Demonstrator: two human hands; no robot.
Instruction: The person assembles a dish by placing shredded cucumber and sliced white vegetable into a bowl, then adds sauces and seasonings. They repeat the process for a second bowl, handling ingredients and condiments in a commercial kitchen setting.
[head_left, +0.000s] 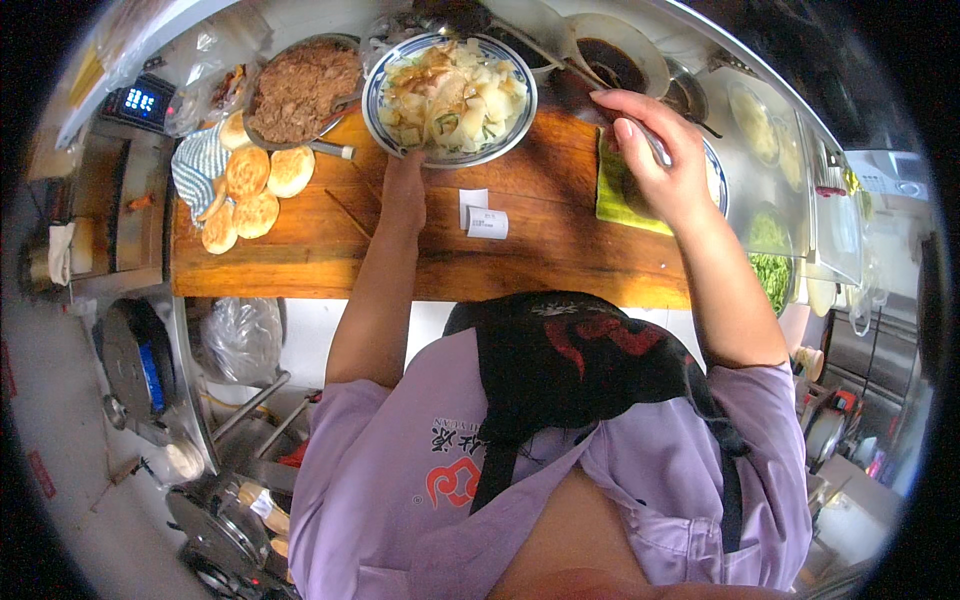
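Note:
My left hand (406, 180) holds the near rim of a blue-and-white plate (450, 101) heaped with pale sliced food, bits of green and brown sauce. Its fingers are mostly hidden under the plate. In my right hand (651, 146) is the metal handle of a ladle (577, 71), which slants up and left towards the dark bowls at the back. A bowl of dark brown sauce (611, 64) stands just beyond that hand. Under my right wrist lie a yellow-green cloth (622, 196) and part of another blue-rimmed plate (721, 176).
A pan of chopped brown meat (300, 90) stands back left, beside several round flatbreads (247, 171) and a striped cloth (196, 169). Printed slips (487, 223) lie on the wooden board (450, 270). Shredded greens (770, 277) and a clear guard (840, 225) are on the right.

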